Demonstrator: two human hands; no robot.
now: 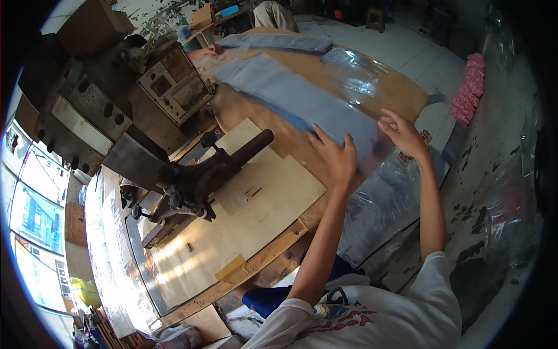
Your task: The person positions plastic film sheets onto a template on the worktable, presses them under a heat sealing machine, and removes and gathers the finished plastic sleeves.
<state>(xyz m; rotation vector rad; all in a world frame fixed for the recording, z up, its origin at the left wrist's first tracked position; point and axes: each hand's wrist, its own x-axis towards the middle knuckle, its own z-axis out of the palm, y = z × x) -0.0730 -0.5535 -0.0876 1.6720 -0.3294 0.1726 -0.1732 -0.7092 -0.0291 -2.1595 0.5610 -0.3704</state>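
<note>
A: I'm watching from the remote seat. What's the grip?

B: I've got the left bare hand (pixel 336 157) free, fingers fanned by the near end of the long, flat, blue-grey sheet-like piece (pixel 290 90). Touching or just above? I can't tell.

A: And my other side?

B: The right bare hand (pixel 404 136) is at that same end, fingers loosely bent. Film could be pinched there; it's blurred, so I can't call it. I read the pair as placed to take that end from two sides.

A: What's bearing the piece?

B: The curved brown tabletop (pixel 407 87), right along its length, which presumably keeps it flat. Crinkled clear plastic film (pixel 354 75) lies just beside it.

A: Further out?

B: A second blue-grey piece (pixel 279 42) beyond, and, to the left, a dark metal machine arm (pixel 247 152) over a flat cream board (pixel 279 192), well apart from the hands.
</note>
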